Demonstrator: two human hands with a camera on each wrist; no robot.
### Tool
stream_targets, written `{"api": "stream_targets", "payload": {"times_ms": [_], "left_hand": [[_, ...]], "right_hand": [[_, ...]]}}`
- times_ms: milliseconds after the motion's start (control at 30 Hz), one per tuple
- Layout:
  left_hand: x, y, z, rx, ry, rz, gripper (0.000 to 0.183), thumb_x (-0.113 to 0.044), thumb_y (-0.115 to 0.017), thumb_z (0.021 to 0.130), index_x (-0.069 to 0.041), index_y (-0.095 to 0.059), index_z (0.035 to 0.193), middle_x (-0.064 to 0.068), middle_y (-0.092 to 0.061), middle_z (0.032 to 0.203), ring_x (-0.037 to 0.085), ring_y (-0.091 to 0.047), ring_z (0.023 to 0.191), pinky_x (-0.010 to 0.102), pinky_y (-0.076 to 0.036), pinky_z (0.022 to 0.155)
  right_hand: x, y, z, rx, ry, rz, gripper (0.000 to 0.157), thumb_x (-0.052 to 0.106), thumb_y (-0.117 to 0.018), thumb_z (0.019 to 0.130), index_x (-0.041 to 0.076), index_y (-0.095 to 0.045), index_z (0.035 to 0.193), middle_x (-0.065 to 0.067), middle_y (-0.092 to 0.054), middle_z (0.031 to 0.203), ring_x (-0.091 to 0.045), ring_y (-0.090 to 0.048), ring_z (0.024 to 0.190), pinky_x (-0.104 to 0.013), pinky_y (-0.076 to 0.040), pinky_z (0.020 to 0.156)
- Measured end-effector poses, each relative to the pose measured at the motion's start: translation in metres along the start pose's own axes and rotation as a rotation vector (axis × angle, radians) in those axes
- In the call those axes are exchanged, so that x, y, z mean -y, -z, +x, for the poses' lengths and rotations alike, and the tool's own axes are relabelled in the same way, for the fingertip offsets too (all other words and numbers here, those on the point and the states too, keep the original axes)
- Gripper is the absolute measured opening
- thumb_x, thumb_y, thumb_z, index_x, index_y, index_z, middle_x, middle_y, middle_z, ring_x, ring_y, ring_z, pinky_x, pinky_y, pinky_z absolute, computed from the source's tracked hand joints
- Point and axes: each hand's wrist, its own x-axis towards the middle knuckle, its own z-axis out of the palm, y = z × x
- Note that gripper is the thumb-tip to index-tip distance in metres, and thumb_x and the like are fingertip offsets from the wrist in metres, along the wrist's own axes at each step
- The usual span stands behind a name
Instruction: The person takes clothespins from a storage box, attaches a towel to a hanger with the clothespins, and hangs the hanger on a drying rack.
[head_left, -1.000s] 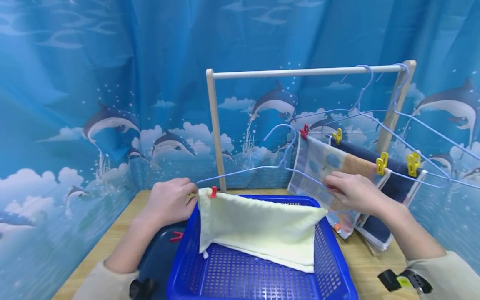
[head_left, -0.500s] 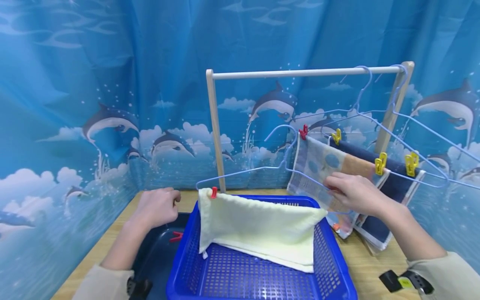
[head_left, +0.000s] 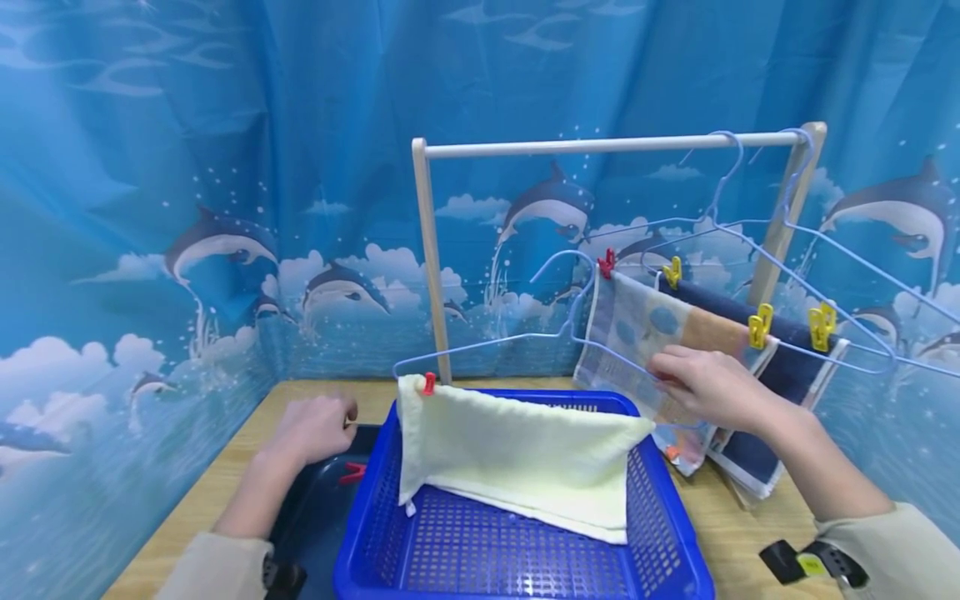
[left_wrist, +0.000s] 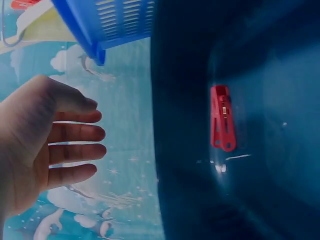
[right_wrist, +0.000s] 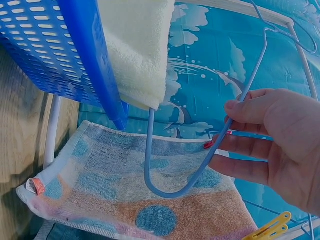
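Observation:
Over the blue basket, my right hand (head_left: 693,379) grips the right arm of a light-blue wire clothes hanger (head_left: 498,340). Thumb and fingers close round the wire in the right wrist view, where a small red piece (right_wrist: 208,144) shows at the fingertips. A pale yellow towel (head_left: 525,458) hangs folded over the hanger's lower bar, a red clothespin (head_left: 429,383) near its left end. My left hand (head_left: 318,425) is over the far edge of a dark basin (head_left: 315,517); its fingers are loosely bent with nothing in them. In the basin lies another red clothespin (left_wrist: 223,118).
The blue basket (head_left: 678,533) stands on a wooden table (head_left: 232,454) beneath the towel. Behind it rises a rack with a white rail (head_left: 600,147). At its right hang a patterned towel (head_left: 637,317) and a dark blue towel (head_left: 795,400), held by yellow and red clothespins.
My left hand has left the hanger's left end and moved left over the basin. The right hand, hanger and yellow towel have stayed almost in place.

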Motion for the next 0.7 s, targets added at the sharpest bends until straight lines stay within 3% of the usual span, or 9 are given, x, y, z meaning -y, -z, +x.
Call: {"api": "stream_targets", "payload": {"times_ms": [167,700], "left_hand": [[0.002,-0.011,0.002,0.05,0.025,-0.005,0.012,-0.024,-0.066,0.08,-0.012,-0.064,0.084,0.001,-0.061,0.076,0.02,-0.058,0.065,0.04,-0.045,0.053],[0.014,-0.041,0.004,0.054,0.014,-0.031,0.008,-0.02,-0.066,0.079,-0.015,-0.061,0.075,0.0,-0.061,0.074,0.022,-0.059,0.067,0.043,-0.044,0.054]], "right_hand": [[0.0,0.002,0.0,0.014,0.004,0.006,0.016,0.002,-0.067,0.081,0.017,-0.061,0.082,0.01,-0.053,0.077,0.001,-0.042,0.057,-0.021,-0.037,0.048],[0.002,0.0,-0.003,0.018,-0.013,0.037,0.019,0.002,-0.067,0.082,0.02,-0.06,0.083,0.013,-0.051,0.077,0.002,-0.04,0.058,-0.02,-0.037,0.048]]}}
